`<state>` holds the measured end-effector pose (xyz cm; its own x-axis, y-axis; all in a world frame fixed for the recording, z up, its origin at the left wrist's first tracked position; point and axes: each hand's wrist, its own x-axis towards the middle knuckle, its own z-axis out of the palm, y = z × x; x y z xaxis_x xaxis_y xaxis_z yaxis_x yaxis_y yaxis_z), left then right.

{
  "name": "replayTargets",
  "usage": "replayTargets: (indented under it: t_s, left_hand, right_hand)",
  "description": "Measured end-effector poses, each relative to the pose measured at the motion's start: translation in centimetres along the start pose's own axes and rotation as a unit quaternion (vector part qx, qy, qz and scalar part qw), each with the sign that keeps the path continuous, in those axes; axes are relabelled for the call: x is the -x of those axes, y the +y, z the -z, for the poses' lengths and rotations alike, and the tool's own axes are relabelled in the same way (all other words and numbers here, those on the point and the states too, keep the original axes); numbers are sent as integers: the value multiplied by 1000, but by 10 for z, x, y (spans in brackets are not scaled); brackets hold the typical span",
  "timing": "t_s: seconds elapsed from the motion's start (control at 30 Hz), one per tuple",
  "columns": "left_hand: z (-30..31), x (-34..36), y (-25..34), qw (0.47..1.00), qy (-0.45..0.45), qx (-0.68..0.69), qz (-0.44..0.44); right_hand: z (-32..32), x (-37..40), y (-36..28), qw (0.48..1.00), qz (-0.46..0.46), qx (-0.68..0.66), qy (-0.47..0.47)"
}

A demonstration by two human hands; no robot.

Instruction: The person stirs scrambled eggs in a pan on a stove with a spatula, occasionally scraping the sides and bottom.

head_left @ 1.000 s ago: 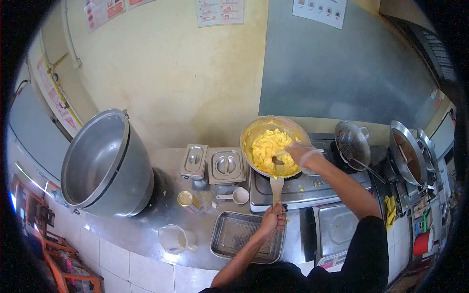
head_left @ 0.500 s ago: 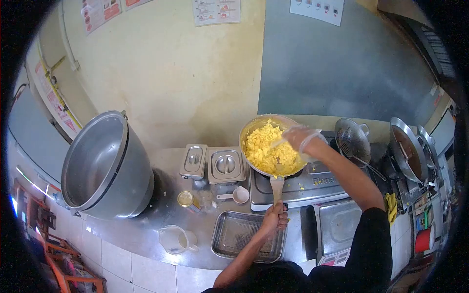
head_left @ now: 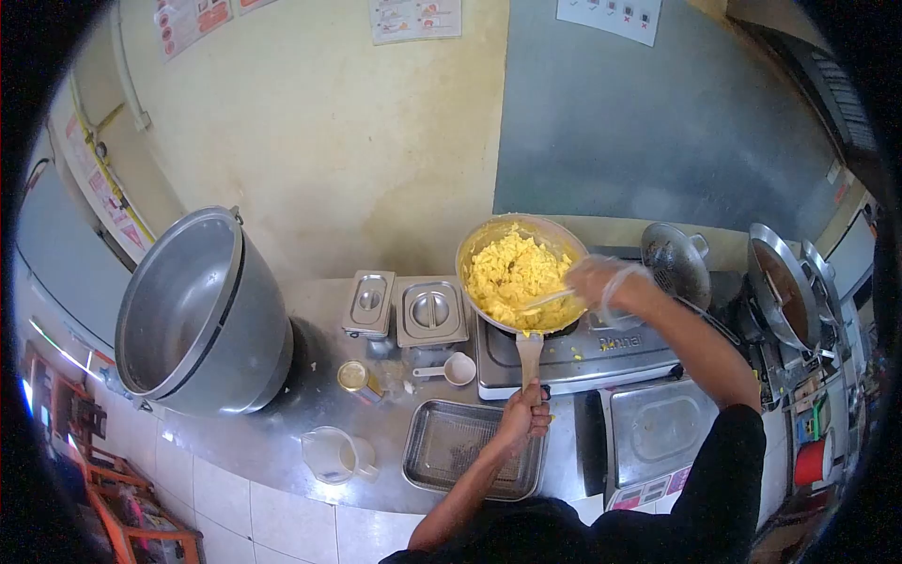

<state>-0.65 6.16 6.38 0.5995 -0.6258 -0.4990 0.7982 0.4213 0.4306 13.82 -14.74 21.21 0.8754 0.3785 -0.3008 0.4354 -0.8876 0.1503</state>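
Steel counter: left hand fingers wrap pan handle; outstretched gloved right hand grips utensil.

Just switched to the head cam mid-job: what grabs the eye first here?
The bright yellow scrambled egg is heaped in the pan on the stove, at the centre of the view. The left hand grips the pan's wooden handle, and the gloved right hand holds a thin utensil in the egg. A huge steel pot looms at the left of the counter.

Posters cut off at top — print unreadable, handle end inside left grip
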Motion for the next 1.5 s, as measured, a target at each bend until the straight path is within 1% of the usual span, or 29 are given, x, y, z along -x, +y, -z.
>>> replayTargets:
  t_s: [0.07,0.1,0.17,0.27,0.37,0.47,0.57,0.67,0.77,0.8,0.9,0.93,0.97,1.07,1.13,1.17,1.27,1.37,1.4,1.47,1.5]
  left_hand:
    - [1,0,1,1000,-3,-6,-2]
    - [2,-1,1,1000,-6,-5,-1]
    - [6,-5,-1,1000,-13,-4,1]
    - [4,-2,-1,1000,-17,-4,-7]
    - [2,-3,0,1000,-8,-3,3]
    - [0,-6,0,1000,-6,-6,-1]
    - [9,-13,-4,1000,-22,-1,5]
    - [1,-6,1,1000,-8,-10,4]
    - [4,-7,1,1000,11,-26,13]
    - [4,-6,4,1000,7,-21,14]
    - [7,2,9,1000,0,-3,17]
    - [7,2,9,1000,-2,-4,16]
    - [7,2,9,1000,-5,-7,15]
    - [9,1,8,1000,-5,-3,20]
    - [11,0,8,1000,-8,-3,16]
    - [14,-2,6,1000,-11,-5,14]
    - [15,-3,5,1000,-10,-9,24]
    - [11,1,11,998,15,-50,25]
    - [10,2,15,997,26,-70,23]
    - [12,2,16,997,18,-76,26]
    - [13,2,17,996,15,-78,28]
  right_hand:
    - [28,19,12,994,-82,29,-69]
    - [25,19,21,993,-95,42,-59]
    - [8,13,42,989,-122,69,-38]
    - [-46,-23,68,986,-128,67,82]
    - [-50,-56,84,980,-111,71,150]
    - [-43,-85,94,984,-102,86,119]
    - [-52,-103,95,980,-64,45,184]
    - [-83,-110,87,967,-1,10,254]
    - [-59,-98,49,972,90,27,217]
    - [-54,-93,47,965,123,1,231]
    - [-26,-57,56,973,117,79,183]
    - [-6,-40,55,990,41,89,99]
    - [10,-24,54,994,-38,99,14]
    - [27,10,70,991,-129,38,18]
    - [5,19,97,989,-111,74,63]
    - [-6,16,106,987,-102,91,84]
    - [-28,-8,113,989,-134,37,53]
    - [-68,-80,138,985,-167,-25,42]
    - [-62,-94,133,984,-167,-61,33]
    - [-50,-129,112,977,-165,-132,15]
    - [-37,-136,97,987,-129,-99,16]
